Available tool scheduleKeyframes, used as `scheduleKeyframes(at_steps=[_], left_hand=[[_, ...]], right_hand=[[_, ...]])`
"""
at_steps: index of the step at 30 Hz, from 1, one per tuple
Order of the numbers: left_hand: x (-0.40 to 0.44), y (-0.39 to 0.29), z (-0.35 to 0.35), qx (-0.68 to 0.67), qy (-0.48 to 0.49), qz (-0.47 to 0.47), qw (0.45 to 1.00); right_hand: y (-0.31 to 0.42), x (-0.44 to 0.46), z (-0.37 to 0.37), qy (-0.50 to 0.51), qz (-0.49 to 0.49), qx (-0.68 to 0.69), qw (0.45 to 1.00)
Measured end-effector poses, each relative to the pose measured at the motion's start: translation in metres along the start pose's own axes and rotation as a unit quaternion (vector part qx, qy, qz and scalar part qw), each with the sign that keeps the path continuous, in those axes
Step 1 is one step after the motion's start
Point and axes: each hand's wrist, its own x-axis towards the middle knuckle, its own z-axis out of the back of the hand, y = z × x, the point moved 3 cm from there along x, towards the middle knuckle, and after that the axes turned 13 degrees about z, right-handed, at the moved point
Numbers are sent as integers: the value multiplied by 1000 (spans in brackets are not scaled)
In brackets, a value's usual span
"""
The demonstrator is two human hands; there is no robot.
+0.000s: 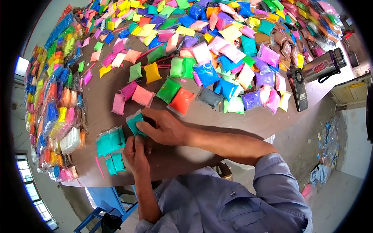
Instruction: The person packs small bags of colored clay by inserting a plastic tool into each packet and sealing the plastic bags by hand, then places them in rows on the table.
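Note:
A small teal packet (pixel 134 122) in clear wrap is held up over the table. My right hand (pixel 167 127) pinches it from the right with thumb and curled fingers. Below it, my left hand (pixel 136 156) has its fingers closed at the packet's lower edge, partly hidden by the right hand. To the left lie a larger group of teal packets (pixel 110 142) and a smaller pair of teal packets (pixel 115 163). A pink packet (pixel 118 104), a salmon packet (pixel 143 96) and a red packet (pixel 181 101) lie just beyond my hands.
Many coloured packets (pixel 210 73) spread over the far side of the brown table (pixel 217 123). Stacked bags of packets (pixel 54 116) line the left edge. A thermos (pixel 324 65) and a dark flat device (pixel 299 90) sit at the right. A blue chair (pixel 105 200) stands below.

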Motion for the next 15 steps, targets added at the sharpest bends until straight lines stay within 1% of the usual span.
scheduleKeyframes(at_steps=[2,5,7,8,10,11,13,15], left_hand=[[-1,-2,-2,4,2,2,1000],[-2,-10,-6,-36,-26,27,999],[1,-7,-4,-47,-20,31,998],[1,-4,-2,-47,-20,30,998],[1,-1,1,-19,-33,17,999],[1,-2,0,-19,-33,17,999],[-1,-6,-5,55,-84,-21,995],[-2,-6,-8,49,-92,-22,994]], right_hand=[[-1,0,-1,-6,14,-9,1000],[-3,0,-1,-10,2,14,1000],[-6,0,-3,23,9,23,999],[-7,-1,-4,23,10,23,999],[-8,-2,-6,32,-22,53,998],[-7,-2,-5,32,-22,53,998],[3,0,0,25,5,-26,999],[-3,-1,-3,15,7,-17,1000]])
